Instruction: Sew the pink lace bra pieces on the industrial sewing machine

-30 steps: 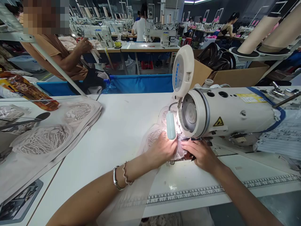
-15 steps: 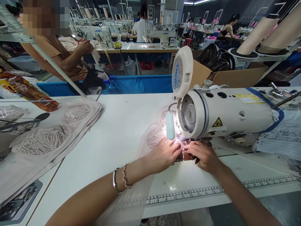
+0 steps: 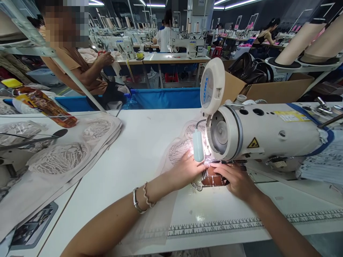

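Observation:
Under the head of a white sewing machine (image 3: 270, 130) lies sheer pale-pink fabric (image 3: 167, 200) with lace panels (image 3: 179, 150). My left hand (image 3: 186, 170) presses and pinches this fabric just left of the needle area, its wrist carrying a bangle and a wavy band. My right hand (image 3: 238, 180) reaches in from the other side, fingertips at the fabric's edge close to the left fingertips. Between and below the hands shows a reddish-brown plate (image 3: 214, 179) on the machine bed. A small pale-green lamp (image 3: 198, 145) hangs over the left fingers; the needle itself is hidden.
More lace fabric (image 3: 60, 159) is stacked on the left, beside a drink bottle (image 3: 44, 105). A printed ruler (image 3: 214, 226) runs along the table's front edge. Thread cones (image 3: 300, 43) and a cardboard box (image 3: 278, 89) stand behind the machine. A co-worker (image 3: 80, 71) sits across, holding scissors.
The camera view has tilted slightly, so the scene sits lower and farther right. My left thumb has drawn up toward the fingertips, and more of the reddish-brown plate shows between my hands.

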Demonstrator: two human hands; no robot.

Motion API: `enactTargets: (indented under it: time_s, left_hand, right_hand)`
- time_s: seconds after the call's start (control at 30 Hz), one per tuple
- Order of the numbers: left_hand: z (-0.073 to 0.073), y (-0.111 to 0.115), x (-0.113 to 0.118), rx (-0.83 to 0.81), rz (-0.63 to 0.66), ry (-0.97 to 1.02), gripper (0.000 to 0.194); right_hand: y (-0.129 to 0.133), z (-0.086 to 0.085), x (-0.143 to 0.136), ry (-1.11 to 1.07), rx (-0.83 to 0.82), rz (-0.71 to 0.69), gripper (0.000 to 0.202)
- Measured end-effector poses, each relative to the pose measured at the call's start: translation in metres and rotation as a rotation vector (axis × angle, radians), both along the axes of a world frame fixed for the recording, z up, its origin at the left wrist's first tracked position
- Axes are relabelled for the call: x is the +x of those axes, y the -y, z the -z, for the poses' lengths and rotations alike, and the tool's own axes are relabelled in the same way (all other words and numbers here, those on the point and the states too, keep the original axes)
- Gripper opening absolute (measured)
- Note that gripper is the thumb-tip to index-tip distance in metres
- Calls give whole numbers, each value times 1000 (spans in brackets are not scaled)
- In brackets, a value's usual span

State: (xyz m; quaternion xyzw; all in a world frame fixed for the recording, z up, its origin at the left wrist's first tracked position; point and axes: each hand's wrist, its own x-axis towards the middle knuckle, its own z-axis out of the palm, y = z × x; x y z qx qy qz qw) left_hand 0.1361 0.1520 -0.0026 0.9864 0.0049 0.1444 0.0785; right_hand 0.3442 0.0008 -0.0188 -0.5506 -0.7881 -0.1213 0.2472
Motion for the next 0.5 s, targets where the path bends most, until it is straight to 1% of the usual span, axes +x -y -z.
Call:
enactTargets:
  time_s: [0.13, 0.23, 0.33, 0.4, 0.43, 0.5]
  left_hand:
    - [7, -8, 0, -65, -75, -33, 39]
    - [4, -13, 0, -88, -105, -17, 35]
    - [-1, -16, 0, -97, -87, -15, 34]
    - [1, -15, 1, -80, -98, -22, 34]
    - [4, -14, 2, -65, -130, -24, 33]
    - [12, -9, 5, -29, -248, -34, 29]
  right_hand:
    - [1, 1, 0, -32, 33, 18, 63]
    - [1, -1, -2, -26, 47, 10, 59]
    - [0, -4, -3, -20, 41, -9, 56]
    - [-3, -6, -4, -18, 38, -22, 54]
    - [-4, -8, -4, -19, 46, -30, 52]
    - [-6, -8, -2, -23, 80, -55, 47]
